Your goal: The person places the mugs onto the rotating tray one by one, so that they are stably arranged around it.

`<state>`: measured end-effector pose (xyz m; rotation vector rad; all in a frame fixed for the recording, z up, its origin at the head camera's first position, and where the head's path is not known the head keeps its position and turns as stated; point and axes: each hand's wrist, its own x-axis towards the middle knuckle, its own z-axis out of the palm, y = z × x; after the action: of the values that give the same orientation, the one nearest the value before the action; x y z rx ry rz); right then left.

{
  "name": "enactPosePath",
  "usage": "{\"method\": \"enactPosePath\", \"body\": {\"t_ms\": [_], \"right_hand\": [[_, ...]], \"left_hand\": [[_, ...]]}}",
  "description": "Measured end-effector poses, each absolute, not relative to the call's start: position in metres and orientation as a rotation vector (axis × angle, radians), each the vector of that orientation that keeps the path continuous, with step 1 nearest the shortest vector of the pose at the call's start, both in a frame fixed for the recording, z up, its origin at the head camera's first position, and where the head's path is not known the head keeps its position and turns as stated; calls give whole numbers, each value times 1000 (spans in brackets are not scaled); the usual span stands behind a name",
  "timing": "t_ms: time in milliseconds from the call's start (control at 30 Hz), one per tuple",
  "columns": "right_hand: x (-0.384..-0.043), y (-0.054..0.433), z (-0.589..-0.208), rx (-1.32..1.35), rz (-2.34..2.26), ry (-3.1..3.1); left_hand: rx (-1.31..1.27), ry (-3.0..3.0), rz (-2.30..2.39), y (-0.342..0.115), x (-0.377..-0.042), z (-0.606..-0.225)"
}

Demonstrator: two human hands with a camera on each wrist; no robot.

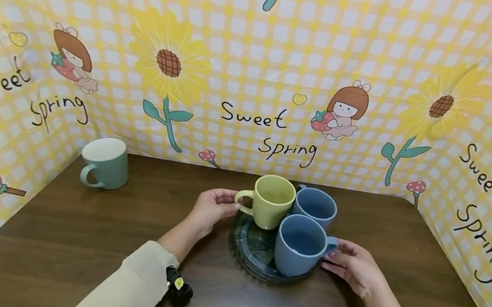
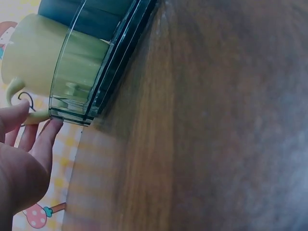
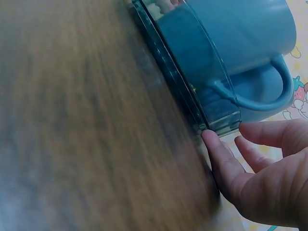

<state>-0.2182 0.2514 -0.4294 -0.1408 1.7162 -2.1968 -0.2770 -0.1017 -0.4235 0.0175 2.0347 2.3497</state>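
A round clear dark turntable-like tray on the brown table carries a yellow-green mug at its left and two blue mugs, one behind and one in front. My left hand is at the tray's left side, by the yellow-green mug's handle. In the left wrist view, a fingertip touches the clear wall's lower edge. Opposite it, my right hand rests extended fingertips on the tray's right side, just below the front blue mug's handle.
A green mug with a white inside stands at the table's back left. Yellow checked cloth with printed flowers encloses the back and both sides of the table.
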Motion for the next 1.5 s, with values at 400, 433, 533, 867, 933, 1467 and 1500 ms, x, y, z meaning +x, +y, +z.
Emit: {"method": "enactPosePath", "body": {"t_ms": [400, 433, 533, 867, 933, 1467, 1500], "right_hand": [[-223, 252, -430, -144, -2156, 1795], [-223, 252, -429, -132, -2157, 1802], [-224, 251, -428, -106, -2155, 1806], [-227, 250, -427, -74, -2163, 1771], [-227, 250, -427, -87, -2159, 1769], [-224, 248, -426, -99, -2164, 1772], [-224, 248, -426, -97, -2164, 1775]], "left_hand": [[128, 1938, 2304, -112, -270, -420], [131, 1933, 2306, -113, -269, -419], [123, 1931, 2302, -119, -265, -418], [136, 1938, 2284, -139, -254, -415], [137, 1951, 2286, -144, -252, -414], [119, 2299, 2403, -176, -227, -403], [113, 2315, 2403, -178, -226, -402]]}}
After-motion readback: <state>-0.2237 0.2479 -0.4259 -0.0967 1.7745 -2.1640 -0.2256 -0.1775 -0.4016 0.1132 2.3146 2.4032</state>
